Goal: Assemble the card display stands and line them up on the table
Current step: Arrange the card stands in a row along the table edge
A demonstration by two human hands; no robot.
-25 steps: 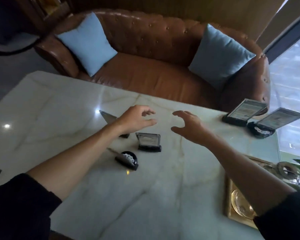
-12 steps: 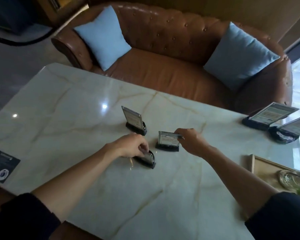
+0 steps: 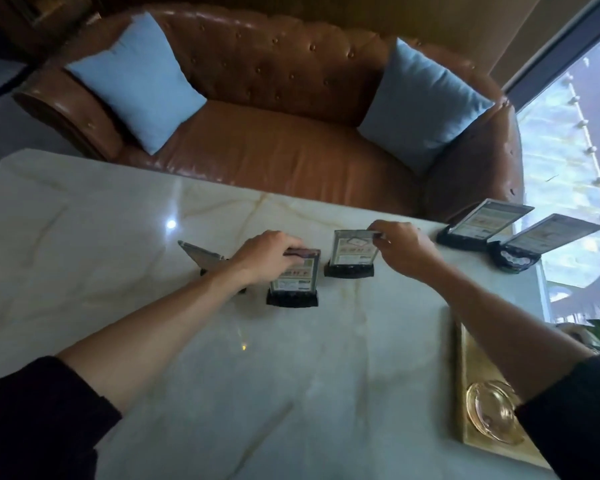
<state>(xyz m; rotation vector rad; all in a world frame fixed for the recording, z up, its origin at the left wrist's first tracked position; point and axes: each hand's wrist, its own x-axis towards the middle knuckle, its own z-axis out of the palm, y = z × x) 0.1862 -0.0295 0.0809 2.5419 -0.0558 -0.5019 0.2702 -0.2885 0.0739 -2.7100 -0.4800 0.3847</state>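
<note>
Marble, pale with tan veins, makes up the table (image 3: 118, 258) that fills the lower half of the view. Farthest left of the stands, a leaning card stand (image 3: 201, 256) sits on it, its clear panel tilted back and its base partly hidden behind the left forearm. Just right of it, the left hand (image 3: 264, 258) reaches in from the lower left, its fingers curled down over the top edge of a second card stand (image 3: 293, 284), gripping it; this one stands upright on a black base with a printed card facing the camera. Close beside it, a little farther back, a third card stand (image 3: 352, 256) also stands upright on a black base. The right hand (image 3: 404, 252) pinches that stand's upper right corner between thumb and fingertips, the other fingers folded in. Both forearms are bare, with dark sleeves at the bottom corners. Farther right, near the table's far corner, two more card stands lean back side by side: the nearer-in one (image 3: 482, 225) on a flat black base, and the outer one (image 3: 541, 242) on a rounder base with white marking. They stand well apart from the three in the middle. Along the right edge lies a gold tray (image 3: 465, 375) holding a glass ashtray (image 3: 490, 410). Behind the table is a brown leather sofa (image 3: 274, 143) with two blue cushions.
</note>
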